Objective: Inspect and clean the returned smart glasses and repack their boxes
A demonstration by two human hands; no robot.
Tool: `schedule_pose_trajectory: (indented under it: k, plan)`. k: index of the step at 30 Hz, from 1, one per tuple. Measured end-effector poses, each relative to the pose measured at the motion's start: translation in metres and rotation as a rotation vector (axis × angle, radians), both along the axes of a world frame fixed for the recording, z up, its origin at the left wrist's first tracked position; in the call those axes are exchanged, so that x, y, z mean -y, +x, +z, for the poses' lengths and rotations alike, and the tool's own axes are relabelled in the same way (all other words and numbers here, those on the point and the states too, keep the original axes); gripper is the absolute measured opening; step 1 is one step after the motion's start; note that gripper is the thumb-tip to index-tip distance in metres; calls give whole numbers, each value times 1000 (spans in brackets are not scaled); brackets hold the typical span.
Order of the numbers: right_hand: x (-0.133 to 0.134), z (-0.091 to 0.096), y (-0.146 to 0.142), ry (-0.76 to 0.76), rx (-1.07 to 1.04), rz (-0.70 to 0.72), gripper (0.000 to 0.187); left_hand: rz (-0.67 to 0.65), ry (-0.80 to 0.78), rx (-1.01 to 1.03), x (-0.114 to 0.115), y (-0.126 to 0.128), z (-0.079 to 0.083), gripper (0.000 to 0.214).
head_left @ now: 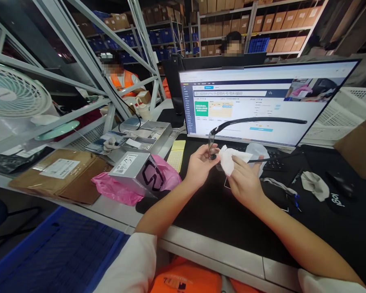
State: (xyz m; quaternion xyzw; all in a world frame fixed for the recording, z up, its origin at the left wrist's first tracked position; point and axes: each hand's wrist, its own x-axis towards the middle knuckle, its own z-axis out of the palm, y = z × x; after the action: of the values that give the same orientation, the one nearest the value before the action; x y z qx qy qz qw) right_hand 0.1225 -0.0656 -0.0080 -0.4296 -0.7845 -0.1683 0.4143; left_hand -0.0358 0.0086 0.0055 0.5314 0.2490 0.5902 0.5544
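Note:
My left hand (200, 164) pinches the front of a pair of black-framed glasses (256, 121) by the lens edge, holding them up in front of the monitor (262, 101). One temple arm stretches right across the screen. My right hand (245, 180) presses a white wipe cloth (230, 158) against the lens. Both hands hover above the black desk mat (219, 211).
A silver box (134, 167) lies on a pink bag (116, 189) to the left, beside a brown parcel (57, 173). A fan (12, 91) stands far left. A keyboard (273, 156), mouse (341, 185) and white cloth (315, 183) lie on the right. Two other people sit behind.

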Motion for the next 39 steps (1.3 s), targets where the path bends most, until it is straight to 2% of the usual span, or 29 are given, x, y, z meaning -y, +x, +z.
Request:
schedule_pose_trajectory:
  k: [5, 10, 15, 18, 20, 23, 25, 28, 31, 34, 37, 39]
  plan:
    - [-3, 3, 10, 64, 75, -13, 26, -13, -20, 20, -4, -8, 8, 51]
    - [-6, 11, 25, 114, 126, -31, 26, -33, -4, 66, -11, -7, 8, 49]
    - [6, 31, 50, 162, 7, -81, 18, 91, 149, 86, -19, -10, 9, 50]
    - [13, 44, 78, 205, -217, -226, 15, 118, 227, 110, -22, -14, 9, 49]
    - [12, 50, 104, 148, -304, -388, 20, 88, 284, 125, -24, -16, 7, 44]
    - [2, 50, 136, -3, -293, -613, 36, 11, 324, 119, -23, -18, 2, 36]
    - [-4, 46, 141, -46, -371, -636, 44, -51, 282, 106, -19, -17, -1, 39]
    - [-4, 42, 118, 0, -593, -470, 43, -174, 192, 89, -8, -10, -3, 45]
    - [2, 43, 79, -23, -550, -214, 36, -375, 115, 93, 6, 3, -7, 47]
    - [6, 49, 55, -237, -331, 84, 37, -493, -48, 84, 20, 16, -12, 48]
    - [4, 52, 53, -450, -191, 360, 41, -476, -227, 85, 25, 21, -14, 51]
    - [2, 51, 56, -513, -157, 462, 44, -487, -291, 111, 24, 19, -12, 57]
